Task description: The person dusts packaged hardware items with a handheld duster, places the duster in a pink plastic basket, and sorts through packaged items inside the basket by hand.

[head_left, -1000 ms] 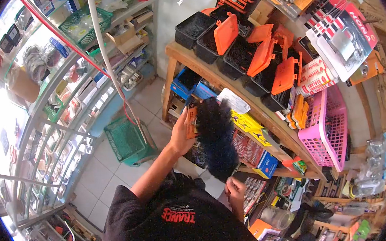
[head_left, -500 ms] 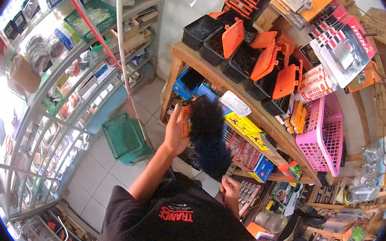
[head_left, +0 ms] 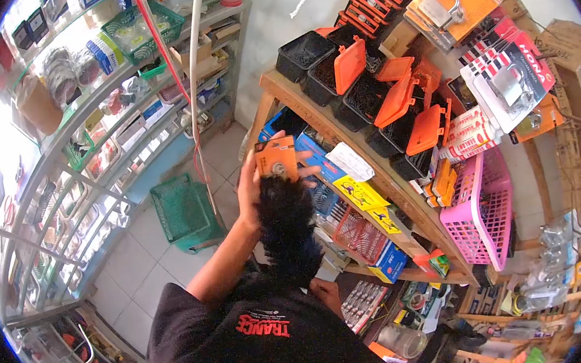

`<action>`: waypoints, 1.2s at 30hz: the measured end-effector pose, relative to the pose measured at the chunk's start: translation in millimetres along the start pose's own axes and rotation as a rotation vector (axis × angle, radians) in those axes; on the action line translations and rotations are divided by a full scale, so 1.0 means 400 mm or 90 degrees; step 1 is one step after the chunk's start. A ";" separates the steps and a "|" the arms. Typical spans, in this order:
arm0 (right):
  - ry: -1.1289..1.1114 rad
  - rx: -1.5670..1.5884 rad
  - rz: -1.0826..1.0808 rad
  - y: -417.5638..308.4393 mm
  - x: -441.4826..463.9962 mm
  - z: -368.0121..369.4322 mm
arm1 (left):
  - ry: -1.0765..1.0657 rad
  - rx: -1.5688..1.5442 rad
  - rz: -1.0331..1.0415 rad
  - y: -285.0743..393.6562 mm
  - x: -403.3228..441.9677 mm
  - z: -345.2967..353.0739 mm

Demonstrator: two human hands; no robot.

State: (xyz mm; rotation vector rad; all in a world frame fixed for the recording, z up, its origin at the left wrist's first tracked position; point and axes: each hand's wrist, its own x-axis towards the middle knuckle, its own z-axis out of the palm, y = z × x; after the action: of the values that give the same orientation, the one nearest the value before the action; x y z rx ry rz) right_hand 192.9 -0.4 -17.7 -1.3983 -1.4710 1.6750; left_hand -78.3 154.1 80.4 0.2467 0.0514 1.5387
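Note:
My left hand (head_left: 247, 198) is wrapped round an orange packet (head_left: 276, 156), with fingertips showing past its right edge. A small round silvery item shows on the packet's face. The bushy black duster (head_left: 285, 227) touches the lower part of the packet and hides some of my left hand. At the duster's lower end my right hand (head_left: 327, 295) is closed, close to my black shirt, round the duster's handle, which is mostly hidden.
On the right, a wooden shelf (head_left: 365, 153) carries black bins with orange lids (head_left: 350, 65) and a pink basket (head_left: 477, 216). A green basket (head_left: 183, 209) sits on the tiled floor. Glass shelves (head_left: 99, 116) curve along the left. A white cord (head_left: 194, 72) hangs in front.
The orange packet has turned its face towards the camera and moved up and left. The duster has moved left and down, across the packet's lower edge. My right hand has shifted down and left.

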 end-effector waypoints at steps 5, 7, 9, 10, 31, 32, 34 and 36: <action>-0.012 0.103 0.066 -0.074 0.013 -0.004 | -0.005 0.013 -0.085 -0.083 -0.037 0.020; -0.021 0.147 0.067 -0.053 0.020 -0.003 | -0.109 0.044 -0.065 -0.048 -0.031 0.048; -0.040 0.201 0.034 -0.008 0.029 0.009 | -0.140 0.070 0.030 -0.010 -0.009 0.065; -0.031 0.142 0.033 -0.015 0.027 0.009 | -0.145 0.048 0.062 0.005 -0.004 0.075; 0.058 0.117 0.023 -0.042 0.095 0.060 | -0.008 0.105 0.000 -0.050 -0.058 -0.170; 0.063 0.130 0.009 -0.044 0.100 0.060 | 0.028 0.110 0.000 -0.064 -0.066 -0.233; 0.075 0.155 -0.014 -0.032 0.103 0.056 | 0.091 0.111 0.027 -0.044 -0.071 -0.198; 0.034 0.179 0.013 0.033 0.092 0.036 | 0.143 0.101 0.092 0.020 -0.056 -0.104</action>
State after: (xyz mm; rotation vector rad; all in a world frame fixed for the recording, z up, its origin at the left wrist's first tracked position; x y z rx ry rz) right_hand 170.5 21.6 -44.9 -1.2959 -1.1439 1.7640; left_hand -94.9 137.2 38.8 0.2055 0.3404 1.7035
